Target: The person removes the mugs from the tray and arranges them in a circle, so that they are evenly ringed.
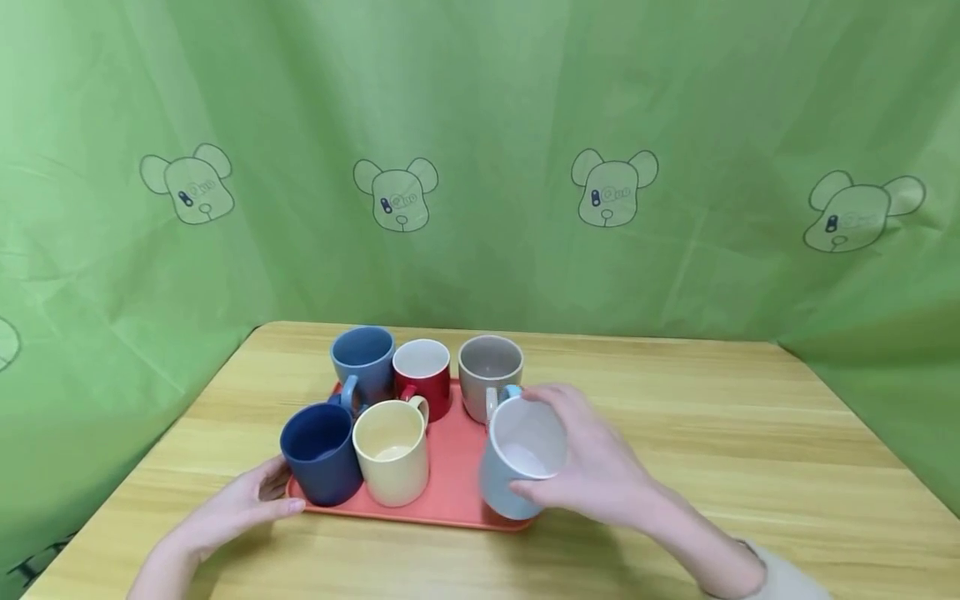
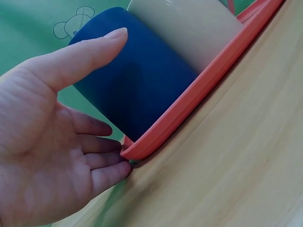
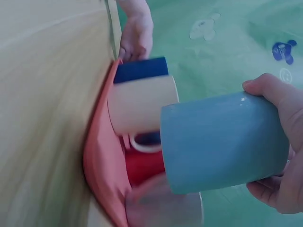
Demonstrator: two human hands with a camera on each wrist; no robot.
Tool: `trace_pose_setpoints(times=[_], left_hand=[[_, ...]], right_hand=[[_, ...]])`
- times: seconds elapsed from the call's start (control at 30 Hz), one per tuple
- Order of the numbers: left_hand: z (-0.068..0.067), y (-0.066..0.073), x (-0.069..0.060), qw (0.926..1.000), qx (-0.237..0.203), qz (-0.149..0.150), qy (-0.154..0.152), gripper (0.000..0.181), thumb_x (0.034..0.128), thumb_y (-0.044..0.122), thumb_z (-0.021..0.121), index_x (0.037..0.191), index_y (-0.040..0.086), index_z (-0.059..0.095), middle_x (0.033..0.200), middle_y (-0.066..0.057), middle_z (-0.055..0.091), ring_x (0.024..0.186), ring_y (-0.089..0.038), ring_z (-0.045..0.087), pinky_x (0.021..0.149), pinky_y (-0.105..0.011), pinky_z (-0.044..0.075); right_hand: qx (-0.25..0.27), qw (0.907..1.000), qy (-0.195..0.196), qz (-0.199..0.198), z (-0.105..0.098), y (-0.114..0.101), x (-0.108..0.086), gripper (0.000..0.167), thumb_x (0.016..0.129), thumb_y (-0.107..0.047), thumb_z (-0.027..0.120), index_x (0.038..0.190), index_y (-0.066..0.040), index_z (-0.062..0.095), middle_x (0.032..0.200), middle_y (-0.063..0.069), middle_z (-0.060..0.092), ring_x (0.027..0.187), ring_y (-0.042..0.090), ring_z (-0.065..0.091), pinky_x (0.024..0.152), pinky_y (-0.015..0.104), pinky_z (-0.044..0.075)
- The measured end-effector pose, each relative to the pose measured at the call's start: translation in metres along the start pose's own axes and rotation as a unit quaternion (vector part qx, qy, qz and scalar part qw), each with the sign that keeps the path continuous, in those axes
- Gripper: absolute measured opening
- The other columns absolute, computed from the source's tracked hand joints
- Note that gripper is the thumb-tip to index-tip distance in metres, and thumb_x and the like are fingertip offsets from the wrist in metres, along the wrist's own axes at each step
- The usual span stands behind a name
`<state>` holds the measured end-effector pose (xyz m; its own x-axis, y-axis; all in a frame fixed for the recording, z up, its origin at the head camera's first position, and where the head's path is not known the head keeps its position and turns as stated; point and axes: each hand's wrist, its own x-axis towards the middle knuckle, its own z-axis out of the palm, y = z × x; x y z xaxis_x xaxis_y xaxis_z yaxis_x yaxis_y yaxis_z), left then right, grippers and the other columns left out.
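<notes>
My right hand [image 1: 596,462] grips a light blue mug [image 1: 498,483] with a pale inside, thumb and fingers spread round its body. That mug is tilted; the right wrist view shows its base [image 3: 165,151] held up off the coral tray [image 3: 102,151]. At the tray's front left corner, my left hand [image 2: 52,123] has its fingertips at the rim, with the thumb extended beside a navy mug [image 2: 135,71]. Next to the navy one stands a cream mug [image 1: 393,467]. Behind them on the tray are a blue mug [image 1: 367,354], a red mug [image 1: 435,396] with a white inside and a grey mug [image 1: 476,392].
The tray lies on a light wooden table [image 1: 712,433]. A green curtain [image 1: 495,267] printed with bear heads hangs behind the table and along both sides. Bare tabletop extends to the right of the tray.
</notes>
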<state>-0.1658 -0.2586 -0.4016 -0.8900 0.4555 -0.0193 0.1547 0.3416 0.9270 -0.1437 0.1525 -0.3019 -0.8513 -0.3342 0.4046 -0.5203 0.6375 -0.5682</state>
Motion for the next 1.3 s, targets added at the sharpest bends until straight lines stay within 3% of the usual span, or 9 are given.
trace_pose_setpoints(times=[0.17,0.4,0.9,1.3], left_hand=[[0.0,0.003,0.002,1.0,-0.001,-0.004,0.0,0.071,0.0899,0.011,0.059,0.139,-0.017,0.016,0.141,-0.037,0.025,0.127,-0.047,0.03,0.091,-0.014,0.036],[0.004,0.003,0.002,0.9999,0.01,-0.007,0.007,0.073,0.09,0.013,0.059,0.139,-0.018,0.015,0.139,-0.038,0.027,0.126,-0.046,0.033,0.09,-0.014,0.037],[0.003,0.005,0.002,0.9996,0.006,-0.027,0.008,0.074,0.0905,0.016,0.059,0.141,-0.015,0.013,0.141,-0.037,0.024,0.127,-0.047,0.032,0.088,-0.012,0.037],[0.005,0.005,-0.001,0.9996,0.013,-0.024,0.009,0.073,0.091,0.015,0.058,0.14,-0.016,0.014,0.14,-0.038,0.025,0.125,-0.047,0.034,0.087,-0.013,0.038]], right_hand=[[-0.015,0.9993,0.028,0.018,-0.025,0.019,-0.012,0.083,0.054,-0.027,0.088,0.124,-0.006,0.049,0.121,0.01,0.052,0.093,0.026,0.056,0.068,0.039,0.051],[-0.052,0.996,0.045,0.057,-0.048,0.067,-0.024,0.085,0.056,-0.025,0.088,0.127,-0.002,0.046,0.122,0.017,0.05,0.093,0.033,0.055,0.067,0.043,0.05],[-0.12,0.9872,0.051,0.092,-0.076,0.154,-0.015,0.083,0.064,-0.029,0.084,0.128,0.004,0.043,0.116,0.025,0.047,0.09,0.039,0.054,0.064,0.042,0.048],[-0.091,0.9889,-0.005,0.118,-0.088,0.194,0.003,0.086,0.07,-0.034,0.081,0.134,0.004,0.038,0.124,0.028,0.04,0.097,0.042,0.051,0.072,0.049,0.047]])
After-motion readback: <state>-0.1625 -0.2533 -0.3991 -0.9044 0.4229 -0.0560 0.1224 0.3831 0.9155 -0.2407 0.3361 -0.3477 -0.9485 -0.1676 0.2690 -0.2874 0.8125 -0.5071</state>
